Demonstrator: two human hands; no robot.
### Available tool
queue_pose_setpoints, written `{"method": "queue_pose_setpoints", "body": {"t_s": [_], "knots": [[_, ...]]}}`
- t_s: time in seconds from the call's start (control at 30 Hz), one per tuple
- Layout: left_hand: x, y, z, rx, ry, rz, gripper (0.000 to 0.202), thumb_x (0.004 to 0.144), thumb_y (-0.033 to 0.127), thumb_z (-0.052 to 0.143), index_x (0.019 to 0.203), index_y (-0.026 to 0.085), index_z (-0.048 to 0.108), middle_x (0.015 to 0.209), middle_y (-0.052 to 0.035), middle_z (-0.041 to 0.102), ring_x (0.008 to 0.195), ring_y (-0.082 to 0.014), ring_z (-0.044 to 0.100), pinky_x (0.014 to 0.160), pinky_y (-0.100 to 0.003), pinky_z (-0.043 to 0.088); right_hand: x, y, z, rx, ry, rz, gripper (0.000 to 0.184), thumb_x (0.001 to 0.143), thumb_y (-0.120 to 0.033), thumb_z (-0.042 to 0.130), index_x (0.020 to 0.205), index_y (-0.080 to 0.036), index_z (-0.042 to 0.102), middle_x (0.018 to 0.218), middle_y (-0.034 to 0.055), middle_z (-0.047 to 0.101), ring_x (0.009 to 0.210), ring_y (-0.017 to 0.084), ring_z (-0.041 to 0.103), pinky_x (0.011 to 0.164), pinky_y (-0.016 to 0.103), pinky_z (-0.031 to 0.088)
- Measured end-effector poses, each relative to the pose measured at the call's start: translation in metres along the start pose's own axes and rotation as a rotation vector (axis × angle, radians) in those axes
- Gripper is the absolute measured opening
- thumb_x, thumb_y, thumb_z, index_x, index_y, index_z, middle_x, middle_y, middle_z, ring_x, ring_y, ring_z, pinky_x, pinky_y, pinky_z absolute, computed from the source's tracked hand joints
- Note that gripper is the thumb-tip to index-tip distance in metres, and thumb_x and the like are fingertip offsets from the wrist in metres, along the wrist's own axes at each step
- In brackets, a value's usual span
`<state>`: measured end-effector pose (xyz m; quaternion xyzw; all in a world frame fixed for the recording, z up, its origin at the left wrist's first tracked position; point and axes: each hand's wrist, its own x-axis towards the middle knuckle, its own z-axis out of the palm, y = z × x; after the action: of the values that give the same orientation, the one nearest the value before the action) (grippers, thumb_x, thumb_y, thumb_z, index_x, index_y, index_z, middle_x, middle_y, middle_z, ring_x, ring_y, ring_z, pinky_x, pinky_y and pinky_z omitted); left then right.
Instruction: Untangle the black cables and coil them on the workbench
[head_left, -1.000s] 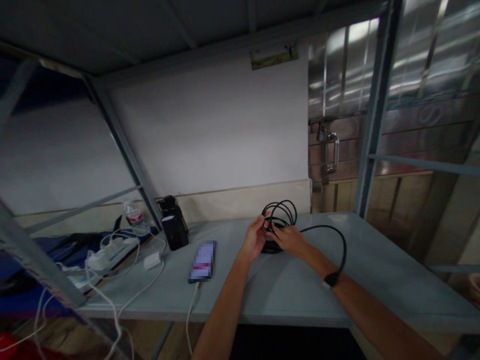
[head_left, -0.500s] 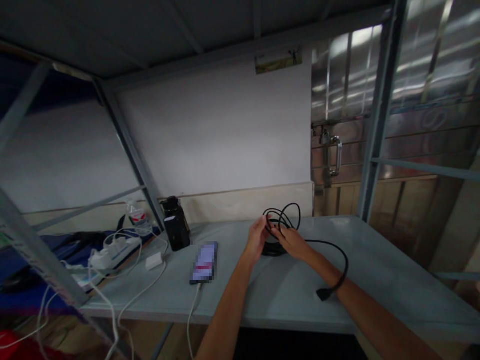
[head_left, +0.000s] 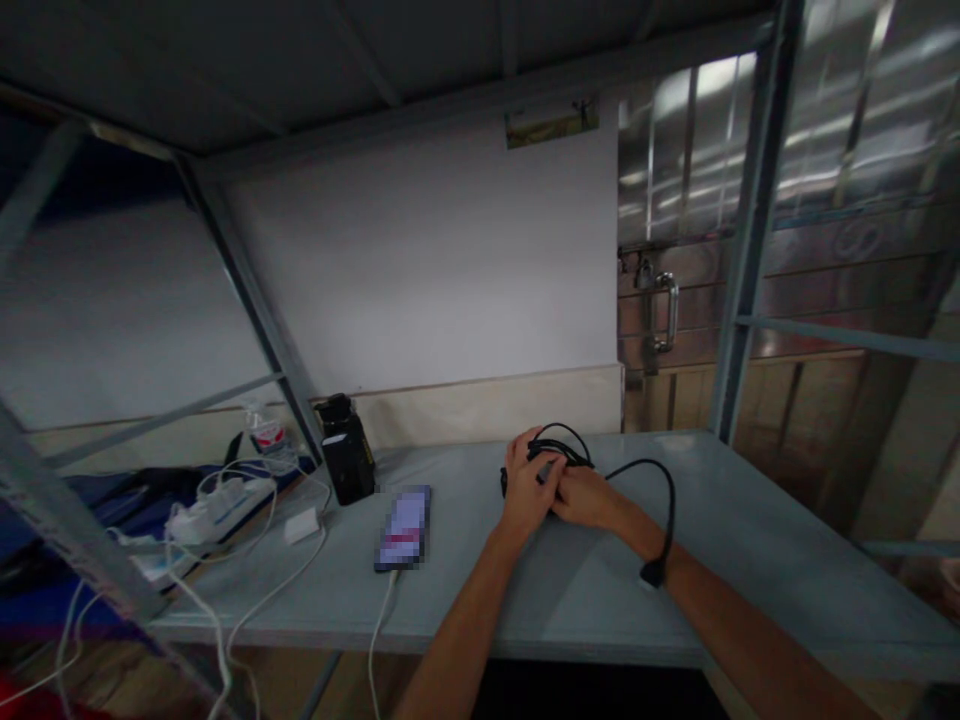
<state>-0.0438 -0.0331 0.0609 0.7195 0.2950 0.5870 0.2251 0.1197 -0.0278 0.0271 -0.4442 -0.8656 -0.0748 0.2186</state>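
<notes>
A black cable (head_left: 568,455) lies bunched in a coil under and between my hands, low on the grey shelf. My left hand (head_left: 526,482) is closed around the near-left side of the coil. Against it, my right hand (head_left: 589,495) has its fingers bent in on the cable; its fingertips are partly hidden. A small dark piece shows between the two hands, perhaps a cable end. From the right of the coil one length arcs over to a black plug-like connector (head_left: 652,572) beside my right forearm.
Left of my hands lie a phone (head_left: 405,528) on a white charging cord, a black box-like bottle or case (head_left: 349,460) and a white adapter (head_left: 303,525). A power strip (head_left: 225,510) with several white cords and a plastic bottle (head_left: 266,430) stand farther left. Metal posts (head_left: 742,300) frame the shelf.
The loose loops that stood up above my hands have been gathered down into the coil. My hands have come closer together, and the hanging connector has shifted slightly.
</notes>
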Motion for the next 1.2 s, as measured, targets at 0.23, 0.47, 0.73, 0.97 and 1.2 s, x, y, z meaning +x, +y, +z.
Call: {"method": "queue_pose_setpoints", "body": {"t_s": [0.23, 0.47, 0.73, 0.97, 1.2], "knots": [[0.005, -0.018, -0.005, -0.207, 0.086, -0.249, 0.027, 0.095, 0.03, 0.082, 0.121, 0.025, 0.08, 0.118, -0.0113, 0.073, 0.112, -0.0303, 0.067, 0.121, -0.046, 0.045, -0.001, -0.01, -0.013, -0.08, -0.103, 0.033, 0.059, 0.104, -0.069, 0.063, 0.094, -0.017, 0.089, 0.087, 0.0183, 0.082, 0.078, 0.029, 0.08, 0.074, 0.032, 0.058], [0.007, -0.045, -0.007, -0.304, 0.247, -0.463, 0.041, 0.088, 0.025, 0.089, 0.124, 0.024, 0.069, 0.102, -0.0055, 0.074, 0.102, -0.0253, 0.07, 0.114, -0.042, 0.047, 0.002, -0.006, -0.013, -0.075, -0.032, 0.016, 0.04, 0.106, -0.054, 0.067, 0.101, -0.022, 0.089, 0.091, 0.0138, 0.084, 0.082, 0.027, 0.081, 0.077, 0.033, 0.057], [0.013, -0.044, -0.01, -0.288, 0.235, -0.408, 0.017, 0.095, 0.034, 0.087, 0.102, 0.02, 0.081, 0.104, -0.0079, 0.077, 0.102, -0.0238, 0.07, 0.105, -0.034, 0.051, 0.005, 0.012, -0.015, -0.074, 0.136, 0.148, 0.029, 0.104, -0.041, 0.066, 0.1, -0.02, 0.086, 0.088, 0.0106, 0.084, 0.079, 0.025, 0.079, 0.072, 0.03, 0.051], [0.011, -0.053, -0.006, -0.426, 0.241, -0.519, 0.037, 0.084, 0.046, 0.094, 0.105, 0.019, 0.08, 0.102, -0.006, 0.079, 0.098, -0.0224, 0.072, 0.096, -0.031, 0.055, 0.005, 0.008, -0.013, -0.041, 0.199, 0.13, 0.03, 0.105, -0.04, 0.064, 0.097, -0.019, 0.084, 0.085, 0.0108, 0.083, 0.074, 0.023, 0.078, 0.067, 0.029, 0.044], [0.012, -0.049, -0.007, -0.745, 0.122, -0.685, 0.037, 0.067, 0.032, 0.097, 0.095, 0.014, 0.08, 0.097, -0.0091, 0.082, 0.088, -0.0226, 0.077, 0.085, -0.03, 0.059, 0.004, 0.0, -0.014, -0.046, 0.144, 0.137, 0.026, 0.102, -0.038, 0.066, 0.098, -0.021, 0.085, 0.09, 0.0097, 0.085, 0.081, 0.025, 0.081, 0.071, 0.03, 0.049]]}}
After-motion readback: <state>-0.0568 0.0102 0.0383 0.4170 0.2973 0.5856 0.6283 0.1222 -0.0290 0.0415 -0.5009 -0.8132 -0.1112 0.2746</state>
